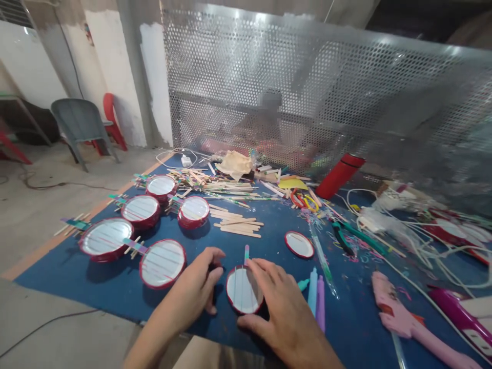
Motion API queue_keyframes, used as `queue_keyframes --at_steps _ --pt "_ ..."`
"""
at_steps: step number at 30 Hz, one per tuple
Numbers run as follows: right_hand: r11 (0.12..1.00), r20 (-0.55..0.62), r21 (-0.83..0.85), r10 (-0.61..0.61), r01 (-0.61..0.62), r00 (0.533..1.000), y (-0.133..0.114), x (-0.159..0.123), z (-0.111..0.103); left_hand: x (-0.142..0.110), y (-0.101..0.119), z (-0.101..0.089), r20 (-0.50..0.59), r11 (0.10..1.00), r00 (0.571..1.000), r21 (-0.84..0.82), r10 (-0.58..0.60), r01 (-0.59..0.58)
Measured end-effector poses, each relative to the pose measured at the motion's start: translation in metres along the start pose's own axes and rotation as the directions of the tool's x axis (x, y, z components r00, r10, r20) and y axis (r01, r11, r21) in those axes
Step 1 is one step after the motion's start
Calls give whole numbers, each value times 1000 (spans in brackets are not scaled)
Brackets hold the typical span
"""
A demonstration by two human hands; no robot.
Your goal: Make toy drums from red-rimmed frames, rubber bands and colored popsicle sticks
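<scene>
A small toy banjo (244, 290), with a white round face, red rim, strings and a short stick neck, lies on the blue tabletop in front of me. My right hand (274, 297) grips it from the right, fingers by the neck and thumb at the lower edge. Just left of it, my left hand (205, 279) hovers with fingers loosely bent and apart, holding nothing. Several finished-looking toy banjos with stick necks stand at the left, the nearest banjo (162, 263) beside my left forearm. Loose craft sticks (240, 225) lie beyond my hands.
A white disc with red rim (299, 244) lies right of centre, near blue and purple markers (316, 297). Pliers (342, 238), a pink glue gun (400, 312) and white cables occupy the right. A red bottle (340, 177) stands at the back before a perforated metal panel (230, 77).
</scene>
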State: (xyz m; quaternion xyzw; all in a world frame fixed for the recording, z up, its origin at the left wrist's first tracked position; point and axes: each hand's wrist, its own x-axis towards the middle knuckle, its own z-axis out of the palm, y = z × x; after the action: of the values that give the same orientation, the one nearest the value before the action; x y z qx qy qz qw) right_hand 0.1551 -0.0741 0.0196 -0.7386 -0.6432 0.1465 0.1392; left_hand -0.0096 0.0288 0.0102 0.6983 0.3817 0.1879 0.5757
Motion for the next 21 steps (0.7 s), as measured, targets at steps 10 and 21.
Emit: queue_keyframes --at_steps 10,21 --pt "990 -146 -106 -113 98 983 -2 -3 17 -2 -6 4 -64 1000 998 2 28 -28" --pt "999 -130 31 43 -40 991 -6 2 19 -4 -4 4 -19 999 999 -1 41 -41"
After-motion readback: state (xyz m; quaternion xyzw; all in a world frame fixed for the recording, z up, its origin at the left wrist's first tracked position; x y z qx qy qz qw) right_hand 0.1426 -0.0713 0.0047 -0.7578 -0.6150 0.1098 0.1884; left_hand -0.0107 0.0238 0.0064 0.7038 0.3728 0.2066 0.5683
